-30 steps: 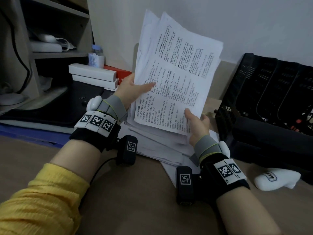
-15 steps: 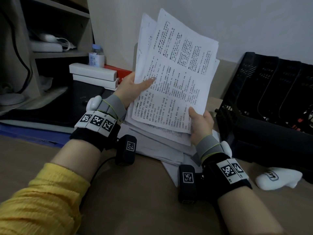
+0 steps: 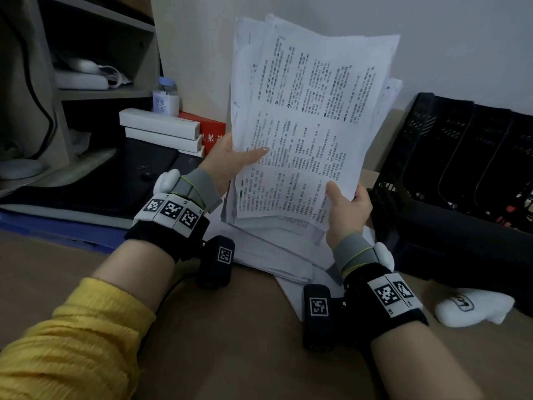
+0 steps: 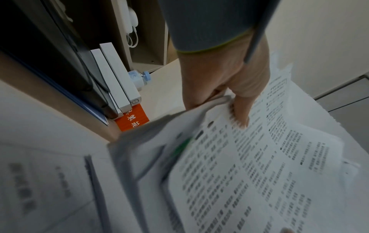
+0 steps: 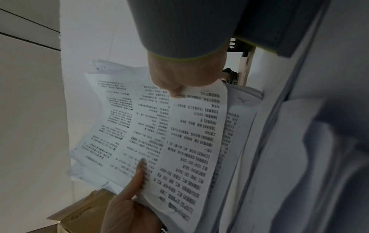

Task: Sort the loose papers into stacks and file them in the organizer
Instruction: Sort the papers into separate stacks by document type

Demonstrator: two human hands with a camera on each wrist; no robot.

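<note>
Both hands hold up a sheaf of printed papers (image 3: 305,116) (image 4: 249,165) (image 5: 171,134) almost upright against the wall. My left hand (image 3: 230,160) (image 4: 231,97) grips its left edge, thumb laid across the front page. My right hand (image 3: 347,207) (image 5: 185,82) pinches the lower right corner, thumb on the front. Under the sheaf lies a loose pile of papers (image 3: 271,252) on the desk. The black mesh organizer (image 3: 461,174) with several upright slots stands at the right, beside my right hand.
White boxes (image 3: 161,131) and a red box (image 3: 212,134) are stacked at the left behind a small bottle (image 3: 165,96). A shelf unit (image 3: 86,82) fills the far left. A white object (image 3: 473,308) lies on the brown desk (image 3: 230,342) below the organizer.
The sheaf has been squared up and shifted slightly left and upright. My right hand slid up along the lower right corner; the left hand kept its grip.
</note>
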